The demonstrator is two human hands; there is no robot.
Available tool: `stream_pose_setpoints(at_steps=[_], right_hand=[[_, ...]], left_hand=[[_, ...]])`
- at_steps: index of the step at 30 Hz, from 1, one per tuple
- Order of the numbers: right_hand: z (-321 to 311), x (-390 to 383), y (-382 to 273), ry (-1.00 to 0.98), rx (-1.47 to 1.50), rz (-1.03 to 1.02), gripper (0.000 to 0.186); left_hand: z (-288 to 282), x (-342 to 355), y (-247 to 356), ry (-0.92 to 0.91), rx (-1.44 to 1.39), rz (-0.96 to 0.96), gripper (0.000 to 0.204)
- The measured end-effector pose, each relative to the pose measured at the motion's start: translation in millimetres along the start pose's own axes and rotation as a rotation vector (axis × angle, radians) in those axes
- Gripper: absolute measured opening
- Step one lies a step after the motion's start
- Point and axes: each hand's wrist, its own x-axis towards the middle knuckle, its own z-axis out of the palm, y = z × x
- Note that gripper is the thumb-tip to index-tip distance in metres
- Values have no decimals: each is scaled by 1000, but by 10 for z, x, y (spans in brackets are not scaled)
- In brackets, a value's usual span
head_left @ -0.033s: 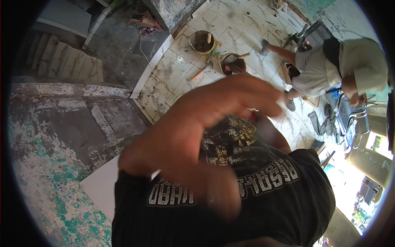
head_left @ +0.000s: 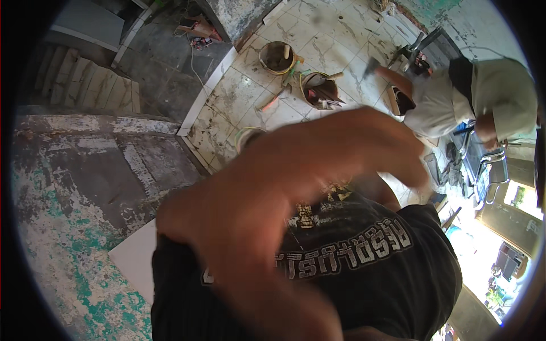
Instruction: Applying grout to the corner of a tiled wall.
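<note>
My left hand (head_left: 273,182) fills the middle of the view, very close and blurred by motion. Its fingers reach toward the right and its thumb points down toward the lower edge, wide apart, with nothing visible between them. Behind it is the black printed T-shirt (head_left: 398,284) on my own body. Of my right arm (head_left: 388,194), only a short bare stretch shows past the left fingers; my right hand is hidden. A white flat panel (head_left: 133,256) lies to the left, beside the black sleeve.
On the marbled floor tiles (head_left: 244,82) stand two buckets, one dark inside (head_left: 275,55) and one with tools (head_left: 318,91). An orange-handled tool (head_left: 270,103) lies nearby. A bent-over person (head_left: 435,105) works at the right near metal-framed chairs (head_left: 492,167). Steps (head_left: 85,85) are far left.
My left hand has shifted right and downward and looks larger, covering more of the shirt. A round container's rim shows more above my wrist. The other person's leg has moved slightly.
</note>
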Motion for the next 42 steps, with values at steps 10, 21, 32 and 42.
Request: stream_pose_setpoints(at_steps=[10, 21, 32, 42], right_hand=[[349, 504, 954, 145, 218, -59, 52], [301, 666, 1026, 158, 133, -102, 56], [256, 692, 963, 60, 256, -2, 54], [363, 1205, 2185, 5, 672, 134, 53]], left_hand=[[604, 369, -63, -271, -71, 115, 78], [506, 644, -106, -708, -234, -136, 79], [181, 694, 433, -854, -188, -442, 80], [719, 438, -308, -808, -479, -213, 63]])
